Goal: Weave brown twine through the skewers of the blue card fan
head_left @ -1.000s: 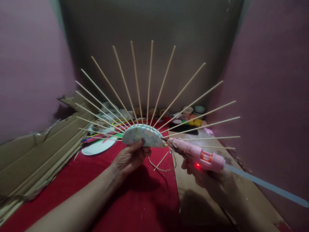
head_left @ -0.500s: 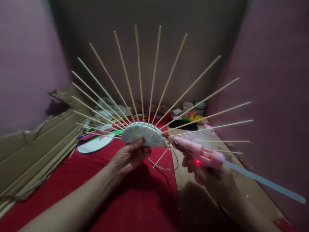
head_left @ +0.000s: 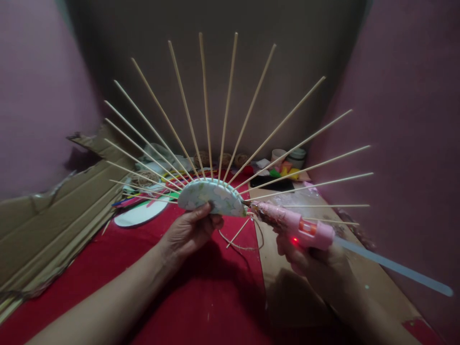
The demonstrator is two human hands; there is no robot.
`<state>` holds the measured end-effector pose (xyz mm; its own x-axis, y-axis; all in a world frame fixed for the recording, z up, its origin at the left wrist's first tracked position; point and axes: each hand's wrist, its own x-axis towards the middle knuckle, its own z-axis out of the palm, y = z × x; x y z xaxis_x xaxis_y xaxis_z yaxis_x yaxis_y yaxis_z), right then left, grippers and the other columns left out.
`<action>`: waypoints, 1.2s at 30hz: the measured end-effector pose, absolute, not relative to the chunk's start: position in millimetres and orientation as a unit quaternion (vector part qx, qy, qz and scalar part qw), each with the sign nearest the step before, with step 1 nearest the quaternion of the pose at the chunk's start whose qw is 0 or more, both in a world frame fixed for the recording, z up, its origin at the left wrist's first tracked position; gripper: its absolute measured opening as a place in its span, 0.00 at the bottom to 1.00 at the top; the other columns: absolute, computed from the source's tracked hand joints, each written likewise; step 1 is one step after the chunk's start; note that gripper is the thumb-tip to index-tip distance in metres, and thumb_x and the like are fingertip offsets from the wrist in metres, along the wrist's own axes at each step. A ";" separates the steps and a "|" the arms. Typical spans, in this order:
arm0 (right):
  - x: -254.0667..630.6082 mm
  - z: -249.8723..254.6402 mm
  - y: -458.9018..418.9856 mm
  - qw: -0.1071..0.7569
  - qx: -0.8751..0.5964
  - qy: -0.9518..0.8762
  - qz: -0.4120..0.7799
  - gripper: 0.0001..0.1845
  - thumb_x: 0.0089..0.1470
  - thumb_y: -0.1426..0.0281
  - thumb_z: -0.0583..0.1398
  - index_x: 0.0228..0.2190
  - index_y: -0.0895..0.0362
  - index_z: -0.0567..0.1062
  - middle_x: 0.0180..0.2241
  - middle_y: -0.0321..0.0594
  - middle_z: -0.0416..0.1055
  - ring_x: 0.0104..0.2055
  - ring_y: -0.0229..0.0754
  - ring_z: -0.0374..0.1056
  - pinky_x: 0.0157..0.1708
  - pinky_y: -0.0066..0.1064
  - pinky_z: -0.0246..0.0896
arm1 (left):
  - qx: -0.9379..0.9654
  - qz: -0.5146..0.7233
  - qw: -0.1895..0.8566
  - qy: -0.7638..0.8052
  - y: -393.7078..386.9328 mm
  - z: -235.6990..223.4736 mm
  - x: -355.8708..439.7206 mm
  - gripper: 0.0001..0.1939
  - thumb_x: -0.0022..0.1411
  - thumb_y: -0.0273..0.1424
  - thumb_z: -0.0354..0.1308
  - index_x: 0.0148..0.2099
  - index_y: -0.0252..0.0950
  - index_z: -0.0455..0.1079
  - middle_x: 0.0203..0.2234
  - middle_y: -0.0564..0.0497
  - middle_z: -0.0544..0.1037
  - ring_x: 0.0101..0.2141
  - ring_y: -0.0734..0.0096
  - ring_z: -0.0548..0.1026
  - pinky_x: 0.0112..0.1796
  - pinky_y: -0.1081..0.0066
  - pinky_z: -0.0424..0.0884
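A half-round disc (head_left: 208, 196) covered in pale floral material is pinched along its lower edge by my left hand (head_left: 196, 227), thumb in front. Several thin wooden sticks (head_left: 204, 105) fan out from its curved rim. My right hand (head_left: 305, 258) is wrapped round a pink hot glue gun (head_left: 287, 220), whose red light is lit. The gun's nozzle is at the disc's right edge, close to the lower right sticks; whether it touches is hard to tell. A long translucent glue stick (head_left: 395, 266) juts from the gun's back.
Under my hands lies a red surface (head_left: 215, 297), with a brown board (head_left: 287, 302) on the right. Cardboard (head_left: 46, 206) stands at left. Behind are a white oval piece (head_left: 140, 215), twine balls (head_left: 224, 160), a dark phone-like slab (head_left: 273, 183) and a cup (head_left: 278, 155). A twine loop (head_left: 260, 239) lies below the disc.
The disc with its sticks has shifted slightly up and left in view. The glue gun's nozzle has moved a little with it, staying at the right edge. Both grips are unchanged.
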<state>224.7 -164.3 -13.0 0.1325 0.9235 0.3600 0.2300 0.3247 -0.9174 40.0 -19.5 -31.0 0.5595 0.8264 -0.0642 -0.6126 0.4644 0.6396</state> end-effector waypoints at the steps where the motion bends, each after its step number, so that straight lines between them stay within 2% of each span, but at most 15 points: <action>1: 225.3 -14.8 -164.4 0.566 -0.497 -0.583 0.304 0.25 0.53 0.69 0.57 0.53 0.46 0.67 0.44 0.41 0.72 0.30 0.41 0.68 0.28 0.36 0.70 | 0.286 0.432 0.835 0.185 -19.4 -31.0 40.1 0.13 0.42 0.20 0.66 0.32 0.30 0.68 0.24 0.50 0.74 0.20 0.77 0.68 0.23 0.74 0.69; 4: 226.5 -17.9 -164.8 0.554 -0.498 -0.597 0.299 0.24 0.55 0.68 0.56 0.54 0.46 0.65 0.45 0.41 0.72 0.33 0.43 0.70 0.29 0.35 0.71 | 0.281 0.433 0.837 0.181 -19.4 -30.5 40.4 0.13 0.42 0.19 0.66 0.32 0.31 0.67 0.25 0.50 0.74 0.20 0.77 0.69 0.22 0.75 0.69; 7: 226.7 -16.5 -165.9 0.547 -0.488 -0.617 0.285 0.24 0.56 0.70 0.54 0.54 0.47 0.65 0.48 0.39 0.71 0.43 0.47 0.70 0.39 0.37 0.71 | 0.291 0.430 0.835 0.181 -19.9 -29.8 40.1 0.14 0.42 0.19 0.66 0.33 0.30 0.68 0.24 0.51 0.74 0.19 0.77 0.68 0.22 0.75 0.69; 9: 226.6 -14.7 -166.6 0.542 -0.484 -0.629 0.277 0.24 0.56 0.71 0.53 0.54 0.46 0.64 0.51 0.36 0.69 0.50 0.48 0.67 0.46 0.39 0.68 | 0.294 0.428 0.835 0.183 -20.2 -29.4 39.6 0.14 0.41 0.20 0.67 0.31 0.30 0.68 0.23 0.51 0.74 0.19 0.77 0.68 0.23 0.75 0.69; 12: 227.0 -14.6 -166.4 0.540 -0.477 -0.640 0.267 0.24 0.57 0.72 0.53 0.54 0.44 0.64 0.53 0.35 0.67 0.54 0.48 0.63 0.54 0.42 0.62 | 0.287 0.428 0.836 0.189 -20.2 -29.4 39.2 0.15 0.38 0.21 0.69 0.29 0.29 0.68 0.22 0.51 0.74 0.19 0.77 0.69 0.22 0.75 0.69; 18: 228.4 -21.7 -165.0 0.554 -0.451 -0.654 0.248 0.24 0.57 0.74 0.52 0.54 0.47 0.65 0.55 0.35 0.64 0.58 0.47 0.58 0.60 0.44 0.51 | 0.279 0.443 0.828 0.202 -19.9 -30.4 40.7 0.18 0.37 0.21 0.70 0.33 0.29 0.69 0.24 0.50 0.75 0.19 0.78 0.69 0.21 0.76 0.69; 25: 228.1 -20.2 -167.6 0.546 -0.454 -0.660 0.244 0.26 0.55 0.77 0.52 0.54 0.45 0.64 0.56 0.33 0.63 0.58 0.46 0.58 0.60 0.43 0.52 | 0.280 0.443 0.829 0.195 -19.4 -30.7 41.0 0.16 0.39 0.20 0.69 0.32 0.29 0.69 0.23 0.50 0.74 0.18 0.77 0.69 0.20 0.76 0.69; 28: 228.2 -18.7 -168.1 0.551 -0.455 -0.659 0.236 0.25 0.55 0.76 0.53 0.54 0.46 0.64 0.53 0.35 0.67 0.56 0.49 0.62 0.57 0.44 0.58 | 0.272 0.446 0.830 0.195 -19.5 -30.4 40.3 0.16 0.39 0.20 0.68 0.33 0.29 0.69 0.24 0.49 0.75 0.18 0.77 0.69 0.20 0.76 0.70; 32: 227.4 -14.3 -169.7 0.540 -0.474 -0.662 0.211 0.23 0.57 0.73 0.53 0.53 0.46 0.66 0.49 0.37 0.71 0.50 0.48 0.68 0.50 0.41 0.66 | 0.273 0.445 0.829 0.198 -19.9 -30.1 39.8 0.16 0.38 0.20 0.69 0.32 0.29 0.70 0.22 0.50 0.75 0.18 0.77 0.69 0.20 0.76 0.70; 36: 225.1 -11.3 -169.9 0.539 -0.493 -0.655 0.192 0.22 0.56 0.70 0.54 0.52 0.46 0.68 0.46 0.37 0.73 0.47 0.49 0.70 0.46 0.38 0.70 | 0.268 0.443 0.831 0.204 -20.2 -29.6 40.7 0.15 0.36 0.20 0.70 0.30 0.29 0.70 0.21 0.51 0.75 0.18 0.77 0.69 0.20 0.77 0.70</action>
